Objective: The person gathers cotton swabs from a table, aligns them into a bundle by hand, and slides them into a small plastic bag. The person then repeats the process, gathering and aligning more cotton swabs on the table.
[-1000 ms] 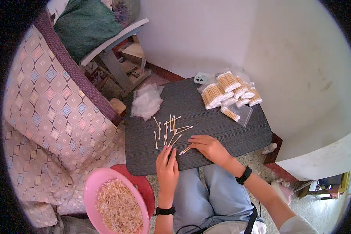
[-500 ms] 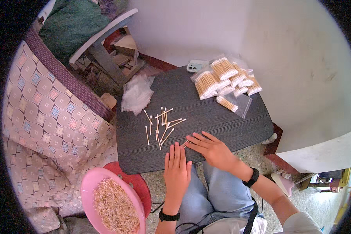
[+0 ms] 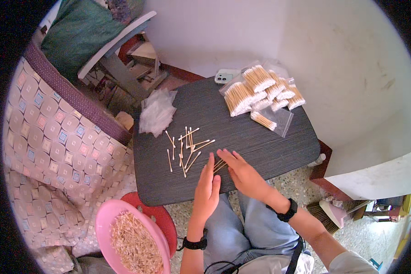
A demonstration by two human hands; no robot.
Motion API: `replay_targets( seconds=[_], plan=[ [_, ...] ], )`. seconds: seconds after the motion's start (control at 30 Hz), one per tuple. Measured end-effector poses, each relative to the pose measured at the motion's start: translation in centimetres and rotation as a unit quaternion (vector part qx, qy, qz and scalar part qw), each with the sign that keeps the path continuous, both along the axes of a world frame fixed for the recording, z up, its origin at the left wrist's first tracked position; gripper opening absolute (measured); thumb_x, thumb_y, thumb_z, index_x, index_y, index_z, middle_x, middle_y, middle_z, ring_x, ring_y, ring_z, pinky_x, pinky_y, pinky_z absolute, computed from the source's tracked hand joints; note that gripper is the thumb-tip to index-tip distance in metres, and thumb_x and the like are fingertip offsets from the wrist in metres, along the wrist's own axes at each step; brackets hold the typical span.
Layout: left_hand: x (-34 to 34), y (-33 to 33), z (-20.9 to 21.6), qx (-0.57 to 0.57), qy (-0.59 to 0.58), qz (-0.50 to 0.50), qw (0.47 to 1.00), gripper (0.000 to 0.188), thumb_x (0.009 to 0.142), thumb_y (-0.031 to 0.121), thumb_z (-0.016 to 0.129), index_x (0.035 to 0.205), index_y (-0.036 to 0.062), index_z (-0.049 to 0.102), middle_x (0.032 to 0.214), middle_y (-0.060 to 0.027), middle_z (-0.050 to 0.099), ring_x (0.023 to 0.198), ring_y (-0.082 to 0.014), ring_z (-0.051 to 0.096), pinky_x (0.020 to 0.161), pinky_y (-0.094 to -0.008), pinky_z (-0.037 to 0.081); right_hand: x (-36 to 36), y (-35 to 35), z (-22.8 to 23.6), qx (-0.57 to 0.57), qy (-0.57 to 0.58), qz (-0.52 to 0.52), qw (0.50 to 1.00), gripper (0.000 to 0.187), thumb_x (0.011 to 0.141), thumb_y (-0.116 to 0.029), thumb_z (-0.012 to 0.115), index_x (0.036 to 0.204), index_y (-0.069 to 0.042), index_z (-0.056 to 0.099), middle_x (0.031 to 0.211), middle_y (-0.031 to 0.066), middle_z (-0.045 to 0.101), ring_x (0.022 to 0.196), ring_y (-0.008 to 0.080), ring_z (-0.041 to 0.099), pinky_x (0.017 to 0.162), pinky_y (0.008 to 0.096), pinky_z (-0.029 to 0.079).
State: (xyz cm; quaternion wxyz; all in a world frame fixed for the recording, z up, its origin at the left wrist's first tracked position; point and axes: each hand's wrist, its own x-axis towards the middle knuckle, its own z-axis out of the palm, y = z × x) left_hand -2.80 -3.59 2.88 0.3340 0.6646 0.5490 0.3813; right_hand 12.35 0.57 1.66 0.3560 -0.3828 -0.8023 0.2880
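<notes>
Loose swabs (image 3: 182, 150) lie left of the hands; next comes the left hand (image 3: 206, 192), fingers straight and together with nothing gripped, just beside the near ends of a few gathered swabs (image 3: 220, 165), whose long axis slants away to the right toward the right hand (image 3: 249, 178), about equally near, its fingers stretched out and uncurled. Around them, left to right, are a patterned cloth (image 3: 73, 141), a pink basin (image 3: 102, 228) of swabs, flat clear bags (image 3: 157, 112), the dark counter (image 3: 260, 150), bagged swabs (image 3: 260, 91) and a pale wall (image 3: 347, 77).

the hands (image 3: 206, 192) have tilted up from flat, flanking cotton swabs (image 3: 219, 165).
</notes>
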Motion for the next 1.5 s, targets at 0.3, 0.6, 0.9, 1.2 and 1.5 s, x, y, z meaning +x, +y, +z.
replay_targets(
  seconds=[0.3, 0.6, 0.9, 1.2, 1.5],
  plan=[
    [-3.0, 1.2, -0.5, 0.166, 0.065, 0.077, 0.981, 0.037, 0.090, 0.000, 0.049, 0.127, 0.0038, 0.053, 0.132, -0.0149, 0.053, 0.126, -0.0317, 0.046, 0.103, -0.0363, 0.037, 1.7, 1.7, -0.1, 0.052, 0.021, 0.007, 0.998, 0.037, 0.079, 0.002, 0.058, 0.116, -0.003, 0.060, 0.122, 0.0132, 0.056, 0.115, 0.0317, 0.053, 0.099, 0.0408, 0.041],
    [-3.3, 1.9, -1.5, 0.197, 0.218, 0.144, 0.945, 0.031, 0.085, -0.001, 0.056, 0.116, 0.0042, 0.060, 0.117, -0.0130, 0.058, 0.119, -0.0336, 0.049, 0.098, -0.0428, 0.040, 1.4, 1.0, 0.0, 0.094, -0.040, 0.002, 0.995, 0.040, 0.074, 0.000, 0.059, 0.114, -0.002, 0.059, 0.123, 0.0131, 0.055, 0.119, 0.0312, 0.049, 0.101, 0.0400, 0.041],
    [-3.3, 1.5, -1.3, 0.207, 0.201, 0.129, 0.949, 0.029, 0.080, -0.002, 0.061, 0.107, 0.0063, 0.064, 0.093, -0.0093, 0.060, 0.089, -0.0290, 0.055, 0.085, -0.0416, 0.044, 1.2, 0.8, 0.3, 0.086, -0.021, -0.018, 0.996, 0.036, 0.077, 0.003, 0.058, 0.112, -0.003, 0.061, 0.120, 0.0118, 0.057, 0.117, 0.0310, 0.052, 0.098, 0.0407, 0.043],
    [-3.0, 1.1, -1.1, 0.214, 0.208, 0.061, 0.952, 0.028, 0.079, -0.003, 0.060, 0.106, 0.0056, 0.065, 0.100, -0.0086, 0.062, 0.093, -0.0273, 0.058, 0.082, -0.0381, 0.047, 0.9, 0.7, 0.3, 0.065, 0.000, -0.055, 0.996, 0.042, 0.079, 0.000, 0.060, 0.121, -0.004, 0.056, 0.124, 0.0120, 0.055, 0.117, 0.0310, 0.051, 0.098, 0.0409, 0.043],
    [-1.4, 1.5, -1.0, 0.196, 0.181, 0.006, 0.964, 0.034, 0.078, -0.007, 0.057, 0.108, 0.0059, 0.064, 0.110, -0.0105, 0.064, 0.102, -0.0301, 0.059, 0.088, -0.0378, 0.047, 0.9, 0.8, 0.4, 0.165, -0.156, -0.002, 0.974, 0.038, 0.087, -0.016, 0.055, 0.124, -0.006, 0.054, 0.133, 0.0073, 0.052, 0.129, 0.0252, 0.041, 0.107, 0.0425, 0.031]
  ],
)
